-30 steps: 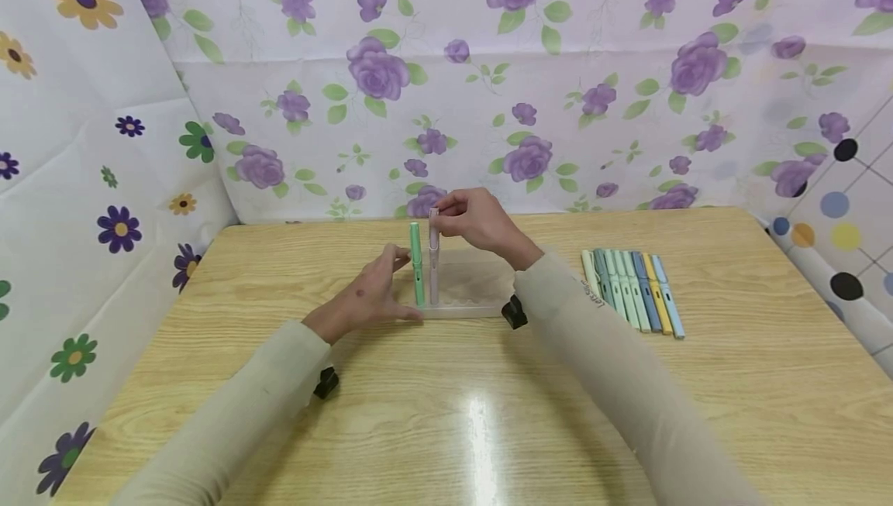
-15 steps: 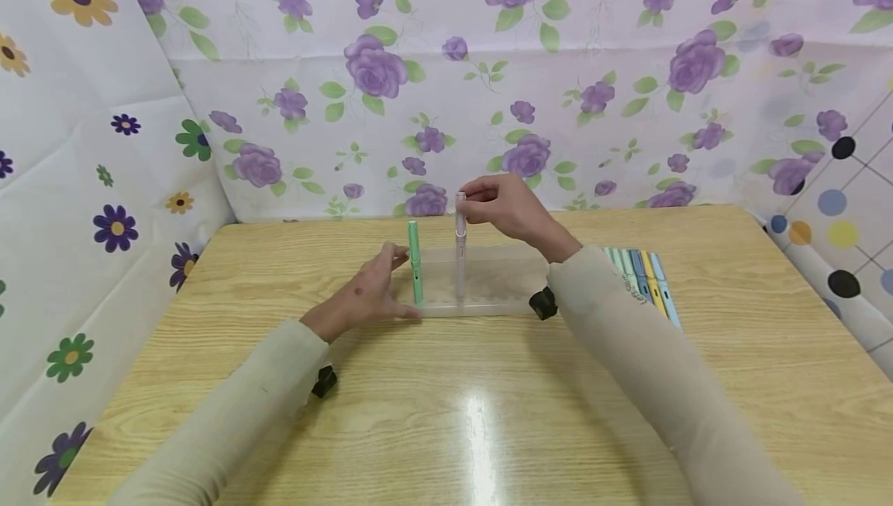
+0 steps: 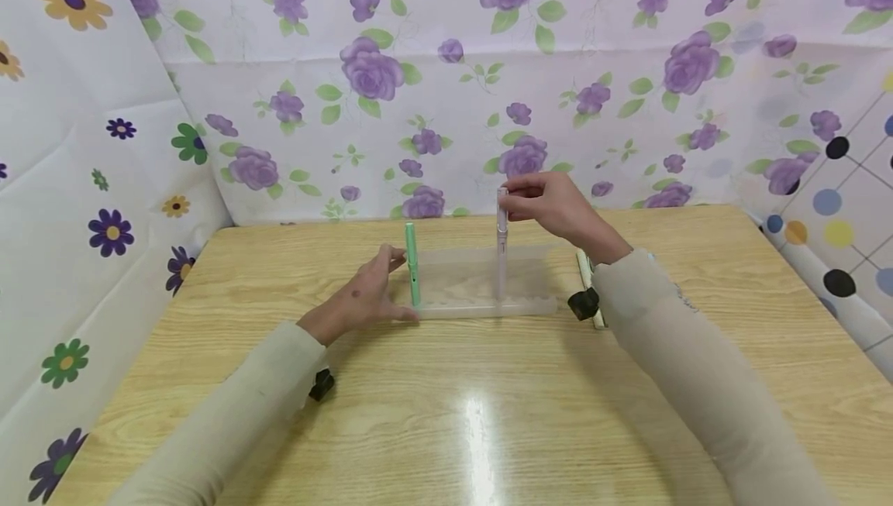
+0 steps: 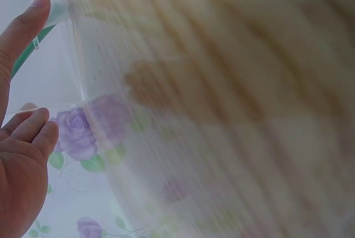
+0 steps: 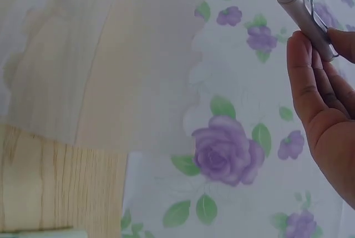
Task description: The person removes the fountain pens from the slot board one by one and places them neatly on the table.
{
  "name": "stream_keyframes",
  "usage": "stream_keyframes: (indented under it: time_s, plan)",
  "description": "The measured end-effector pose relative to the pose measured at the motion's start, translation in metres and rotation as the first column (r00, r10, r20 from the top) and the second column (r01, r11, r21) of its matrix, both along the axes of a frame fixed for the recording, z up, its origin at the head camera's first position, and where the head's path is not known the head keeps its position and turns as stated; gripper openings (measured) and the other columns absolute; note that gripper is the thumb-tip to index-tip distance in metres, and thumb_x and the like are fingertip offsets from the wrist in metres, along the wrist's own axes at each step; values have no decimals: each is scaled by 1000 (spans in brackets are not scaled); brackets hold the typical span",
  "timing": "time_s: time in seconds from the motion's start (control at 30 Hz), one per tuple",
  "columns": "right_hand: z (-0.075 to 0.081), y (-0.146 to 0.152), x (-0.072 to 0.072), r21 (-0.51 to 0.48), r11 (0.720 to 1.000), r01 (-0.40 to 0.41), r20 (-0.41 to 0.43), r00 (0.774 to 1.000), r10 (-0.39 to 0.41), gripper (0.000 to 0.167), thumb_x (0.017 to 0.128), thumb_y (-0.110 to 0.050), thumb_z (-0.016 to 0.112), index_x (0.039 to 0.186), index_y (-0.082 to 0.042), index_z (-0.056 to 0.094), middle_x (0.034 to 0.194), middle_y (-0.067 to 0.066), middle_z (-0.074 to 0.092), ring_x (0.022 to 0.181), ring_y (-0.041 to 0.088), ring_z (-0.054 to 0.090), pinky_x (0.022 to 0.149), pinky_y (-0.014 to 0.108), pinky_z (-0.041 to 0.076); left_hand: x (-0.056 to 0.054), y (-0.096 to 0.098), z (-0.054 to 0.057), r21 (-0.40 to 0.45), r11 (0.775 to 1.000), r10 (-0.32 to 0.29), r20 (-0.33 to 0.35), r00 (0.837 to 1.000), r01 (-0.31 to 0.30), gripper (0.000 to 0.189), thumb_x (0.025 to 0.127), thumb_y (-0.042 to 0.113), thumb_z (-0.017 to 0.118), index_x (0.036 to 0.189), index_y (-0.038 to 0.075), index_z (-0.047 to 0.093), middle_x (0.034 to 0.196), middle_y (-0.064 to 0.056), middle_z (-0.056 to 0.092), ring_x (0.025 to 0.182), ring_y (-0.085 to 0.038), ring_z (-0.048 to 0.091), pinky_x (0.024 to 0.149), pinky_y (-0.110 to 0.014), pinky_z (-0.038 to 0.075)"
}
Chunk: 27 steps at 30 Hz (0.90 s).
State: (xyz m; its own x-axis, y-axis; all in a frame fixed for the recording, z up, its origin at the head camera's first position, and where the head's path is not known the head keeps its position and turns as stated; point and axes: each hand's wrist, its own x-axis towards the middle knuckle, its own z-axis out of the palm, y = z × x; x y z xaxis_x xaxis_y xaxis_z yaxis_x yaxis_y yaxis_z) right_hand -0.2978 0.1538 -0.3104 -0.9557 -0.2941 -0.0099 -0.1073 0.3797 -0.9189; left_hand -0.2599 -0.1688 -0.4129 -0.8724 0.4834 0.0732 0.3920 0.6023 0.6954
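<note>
A translucent pen stand [image 3: 446,311] sits on the wooden table. My left hand [image 3: 370,293] grips its left end, thumb at the front edge and fingers toward the back; the left wrist view shows the thumb [image 4: 30,19] on its edge. A green pen [image 3: 412,266] stands upright at that end. With thumb and fingertips, my right hand [image 3: 551,208] pinches the top of a pale lilac pen [image 3: 501,250], held upright over the right part of the stand. In the right wrist view the pen's clip [image 5: 310,6] shows beside my fingers.
Right of the stand a pale green pen [image 3: 584,267] lies on the table, with other pens mostly hidden under my right sleeve [image 3: 642,297]. A black wrist camera [image 3: 583,304] hangs below that cuff. Flowered cloth [image 3: 377,72] hangs behind the table.
My right hand has carried the lilac pen rightward, from beside the green pen to farther along the stand. The left hand and the green pen have stayed in place.
</note>
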Motion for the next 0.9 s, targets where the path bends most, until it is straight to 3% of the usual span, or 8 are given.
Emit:
stream_keyframes:
  time_s: [0.3,0.9]
  plan:
    - [0,35,2,30,999,25,15,1000,-26,48,97,-31,68,135,-4,60,123,15,65,104,24,69,104,44,49,1,-1,-1,5,1000,-12,-4,1000,12,93,69,23,94,134,2,32,148,-19,40,143,-37,34,115,-49,34]
    - [-6,96,12,154,986,63,35,997,-69,62,96,-44,64,142,-5,53,125,15,63,100,13,69,101,44,52,1,0,0,-9,1000,-4,-5,1000,4,92,69,22,94,134,2,32,148,-18,41,143,-36,34,115,-49,35]
